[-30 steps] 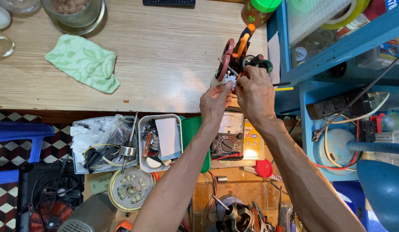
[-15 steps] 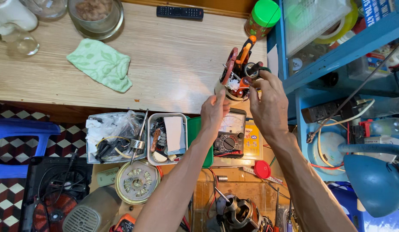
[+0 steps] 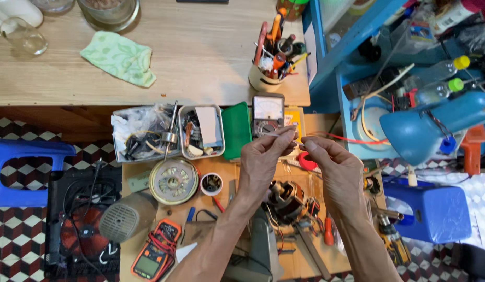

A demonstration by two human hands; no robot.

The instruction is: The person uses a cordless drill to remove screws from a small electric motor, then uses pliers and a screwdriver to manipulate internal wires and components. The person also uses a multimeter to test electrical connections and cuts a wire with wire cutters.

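Observation:
My left hand (image 3: pixel 263 162) and my right hand (image 3: pixel 334 167) are raised side by side above the low workbench, fingertips almost touching. Between them they pinch a thin pale wire-like piece (image 3: pixel 284 132); what it is exactly is too small to tell. Just beyond the fingertips lies an analog meter (image 3: pixel 267 110). Behind it, on the wooden table's edge, stands a cup of screwdrivers and pliers (image 3: pixel 263 77). A small electric motor (image 3: pixel 289 201) sits below my wrists. A red wire (image 3: pixel 347 140) runs in from the right toward my right fingers.
Two trays of small parts (image 3: pixel 143 133) (image 3: pixel 200 130), a round metal stator (image 3: pixel 173 181), a small cup (image 3: pixel 211 184) and an orange digital meter (image 3: pixel 156 256) crowd the bench. A green cloth (image 3: pixel 119 57) lies on the table. A blue lamp (image 3: pixel 430 125) and blue stools (image 3: pixel 430 211) (image 3: pixel 23 167) flank it.
Both hands have drawn back from the tool cup on the table toward me, and now hold the thin piece over the low bench. The view has shifted with my head.

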